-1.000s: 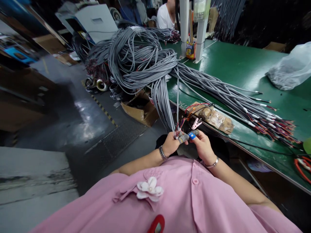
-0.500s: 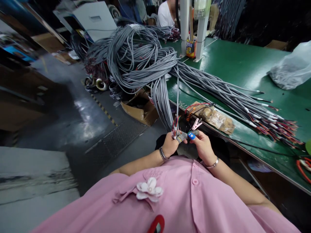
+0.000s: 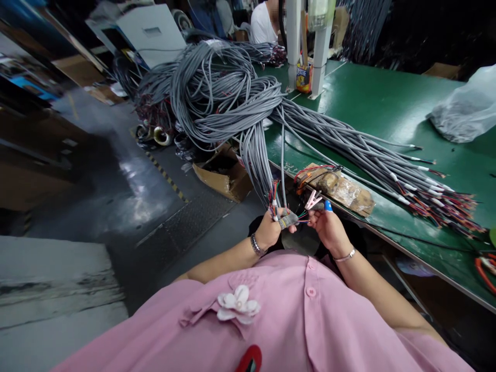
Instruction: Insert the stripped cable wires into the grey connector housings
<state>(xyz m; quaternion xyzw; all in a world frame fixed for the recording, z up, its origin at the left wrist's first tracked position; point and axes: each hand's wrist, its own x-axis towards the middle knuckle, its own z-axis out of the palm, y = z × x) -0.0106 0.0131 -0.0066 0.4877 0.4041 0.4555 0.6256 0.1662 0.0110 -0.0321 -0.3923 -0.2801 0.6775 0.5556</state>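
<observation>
My left hand [image 3: 270, 228], with grey wrapping on its finger, is closed round the end of a grey cable; several thin coloured wires [image 3: 302, 217] fan out from it to the right. More bared cable ends [image 3: 274, 199] stand up beside that hand. My right hand [image 3: 328, 230] has its thumb, in a blue cover, raised apart from the fingers. Its fingertips are close to the wire tips; whether they touch is unclear. A pink clip [image 3: 313, 199] sits just above those fingers, by the bench edge, partly hiding one finger.
A large coil of grey cables [image 3: 217, 98] spreads over the green bench [image 3: 372, 103]. A taped wooden block [image 3: 341, 188] lies at the bench's front edge. A plastic bag [image 3: 465, 111] is at the right, a cardboard box [image 3: 225, 178] below. A person [image 3: 264, 23] is behind the bench.
My right hand has moved right, away from my left, and its thumb has lifted. The coloured wires now show spread out between the hands. My left hand has shifted slightly left.
</observation>
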